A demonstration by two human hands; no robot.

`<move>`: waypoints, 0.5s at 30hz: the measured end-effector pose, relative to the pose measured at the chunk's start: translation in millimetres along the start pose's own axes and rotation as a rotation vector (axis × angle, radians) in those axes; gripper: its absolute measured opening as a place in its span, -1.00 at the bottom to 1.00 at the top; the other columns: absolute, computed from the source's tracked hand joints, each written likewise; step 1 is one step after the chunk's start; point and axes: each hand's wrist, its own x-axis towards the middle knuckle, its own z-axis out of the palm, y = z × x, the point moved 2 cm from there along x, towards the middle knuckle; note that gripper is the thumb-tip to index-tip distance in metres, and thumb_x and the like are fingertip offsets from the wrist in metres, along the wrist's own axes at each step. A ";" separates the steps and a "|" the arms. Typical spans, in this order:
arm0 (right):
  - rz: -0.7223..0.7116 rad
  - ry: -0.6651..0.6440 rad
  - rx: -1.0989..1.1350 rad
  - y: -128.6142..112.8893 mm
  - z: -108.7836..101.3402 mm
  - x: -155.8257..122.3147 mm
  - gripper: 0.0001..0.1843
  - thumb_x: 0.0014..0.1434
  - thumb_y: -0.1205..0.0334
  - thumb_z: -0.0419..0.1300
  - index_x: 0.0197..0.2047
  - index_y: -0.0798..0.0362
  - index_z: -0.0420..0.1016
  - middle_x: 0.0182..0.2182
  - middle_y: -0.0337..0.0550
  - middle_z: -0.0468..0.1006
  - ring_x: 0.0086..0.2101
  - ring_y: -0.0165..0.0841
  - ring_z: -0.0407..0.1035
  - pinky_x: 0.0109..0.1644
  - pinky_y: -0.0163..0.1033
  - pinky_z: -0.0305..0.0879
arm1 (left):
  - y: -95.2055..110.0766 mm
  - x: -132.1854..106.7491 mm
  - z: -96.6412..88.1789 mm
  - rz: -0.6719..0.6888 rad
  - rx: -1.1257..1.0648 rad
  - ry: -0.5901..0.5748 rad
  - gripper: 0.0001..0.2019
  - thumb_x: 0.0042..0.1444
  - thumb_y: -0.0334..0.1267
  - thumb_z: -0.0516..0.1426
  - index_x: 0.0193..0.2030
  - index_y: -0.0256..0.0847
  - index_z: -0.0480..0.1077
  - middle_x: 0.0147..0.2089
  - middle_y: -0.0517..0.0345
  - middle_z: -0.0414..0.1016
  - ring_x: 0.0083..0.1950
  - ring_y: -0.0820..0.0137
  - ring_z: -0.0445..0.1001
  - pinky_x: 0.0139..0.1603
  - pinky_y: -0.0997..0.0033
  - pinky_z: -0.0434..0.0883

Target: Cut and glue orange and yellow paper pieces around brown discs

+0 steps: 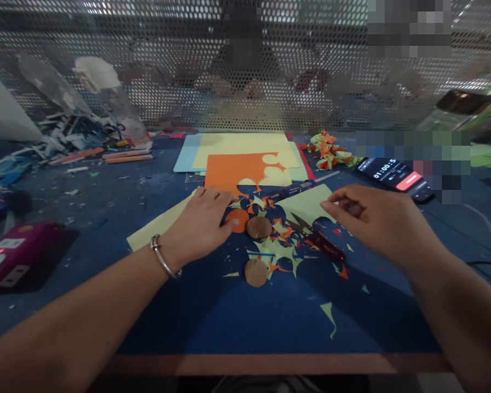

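Counted on the worktop (229,316): two brown discs (259,227), one orange disc (238,221), one pair of scissors (319,240) and one phone (395,176) reading "01:00:5". The left hand (202,224) lies flat, fingers spread and gripping nothing, tips at the orange disc. The right hand (376,218) hovers just above the scissors, fingers loosely curled and empty.
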 end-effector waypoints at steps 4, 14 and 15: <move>-0.091 0.027 0.088 -7.6 0.9 -3.7 -0.71 0.27 -0.05 0.18 -0.27 -0.02 0.55 -0.52 -0.23 0.53 -0.57 -0.40 0.35 -0.43 -0.23 0.21 | -5.4 3.6 -1.9 -0.071 -0.193 -0.045 -0.55 0.15 -0.17 0.18 0.16 -0.31 0.39 0.04 -0.15 0.46 0.08 0.09 0.40 0.12 0.09 0.35; -0.285 -0.144 0.242 -28.2 11.3 -13.2 -0.76 0.31 0.05 0.17 -0.23 0.01 0.57 -0.44 -0.24 0.56 -0.48 -0.43 0.40 -0.40 -0.30 0.27 | 0.0 9.3 1.2 0.043 -0.195 -0.054 -0.55 0.11 -0.07 0.22 0.07 -0.29 0.40 0.05 -0.15 0.45 0.08 0.09 0.38 0.12 0.09 0.32; -0.312 -0.180 0.234 -32.2 13.4 -15.6 -0.76 0.32 0.05 0.16 -0.21 0.01 0.57 -0.45 -0.24 0.55 -0.50 -0.43 0.40 -0.41 -0.30 0.25 | 0.0 9.6 1.7 0.040 -0.210 -0.054 -0.50 0.10 -0.04 0.23 0.11 -0.29 0.37 0.06 -0.14 0.44 0.08 0.09 0.38 0.12 0.09 0.33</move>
